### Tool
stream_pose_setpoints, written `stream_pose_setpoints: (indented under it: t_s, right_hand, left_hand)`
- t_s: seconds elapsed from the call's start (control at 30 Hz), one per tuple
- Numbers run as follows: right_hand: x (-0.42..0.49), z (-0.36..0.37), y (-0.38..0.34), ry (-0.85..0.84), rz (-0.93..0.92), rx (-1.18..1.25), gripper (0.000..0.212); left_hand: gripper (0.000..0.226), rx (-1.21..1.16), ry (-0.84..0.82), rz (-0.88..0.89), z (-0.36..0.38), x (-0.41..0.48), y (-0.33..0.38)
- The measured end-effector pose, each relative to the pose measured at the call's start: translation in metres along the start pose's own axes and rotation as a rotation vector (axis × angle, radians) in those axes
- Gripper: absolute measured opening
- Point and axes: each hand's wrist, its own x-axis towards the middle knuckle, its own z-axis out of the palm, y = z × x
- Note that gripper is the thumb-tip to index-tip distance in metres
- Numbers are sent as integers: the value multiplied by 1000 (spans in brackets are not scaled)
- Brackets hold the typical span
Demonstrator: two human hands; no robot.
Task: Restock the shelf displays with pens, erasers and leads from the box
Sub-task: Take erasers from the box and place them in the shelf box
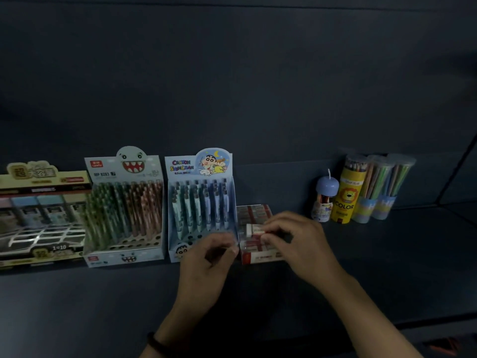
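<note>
A low red-and-white eraser display box [254, 256] sits on the dark shelf, right of the blue cartoon pen display [201, 202]. My right hand [296, 244] is over this box and pinches a white eraser [254, 228] between thumb and fingertips. My left hand [209, 257] hovers at the box's left front corner, fingers curled. It is blurred, and I cannot tell whether it holds anything. Several wrapped erasers fill the back of the box.
Left of the cartoon display stand a shark-faced pencil display [124, 210] and a yellow-and-black lead display [38, 215]. To the right are a small blue-capped tube [324, 200], a yellow lion pencil tube [347, 195] and clear pencil tubes [379, 187]. Dark shelf surface [103, 306] lies in front.
</note>
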Motion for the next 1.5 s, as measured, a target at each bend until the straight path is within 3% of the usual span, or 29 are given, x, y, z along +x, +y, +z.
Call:
stream_pose_setpoints:
  t_s: [0.1, 0.3, 0.47, 0.7, 0.77, 0.83, 0.93, 1.07, 1.2, 1.33, 1.5]
  right_hand:
    - [2, -2, 4, -104, 103, -41, 11]
    - [2, 16, -2, -255, 103, -101, 6]
    - [0, 21, -9, -280, 146, -174, 11]
    - [-9, 14, -32, -379, 169, -346, 35]
    - [-18, 7, -37, -310, 230, -298, 37]
    - [-37, -1, -41, -137, 303, -233, 34]
    - [-89, -17, -51, 124, 363, -217, 25]
    - [-188, -48, -70, 271, 504, -235, 21]
    - [-315, -81, -79, 207, 790, -301, 16]
    - [-460, -120, -87, 117, 1099, -348, 12]
    - [-642, -179, -122, 88, 1437, -316, 23]
  left_hand:
    - [25, 171, -24, 63, 0, -1, 1]
    - [43, 194, -98, 69, 3, -4, 9]
    - [39, 200, -131, 149, 3, -2, 6]
    - [27, 190, -143, 157, 5, 0, -4]
    - [27, 198, -118, 152, 5, -2, -4]
    - [29, 227, -98, 173, 2, -4, -4]
    - [26, 292, -154, 346, 2, -10, 9]
    - [18, 271, -316, 456, 24, -54, 55]
    - [14, 267, -597, 564, 75, -146, 80]
    - [7, 427, -945, 559, 145, -272, 74]
    - [13, 547, -1365, 569, 234, -440, 65]
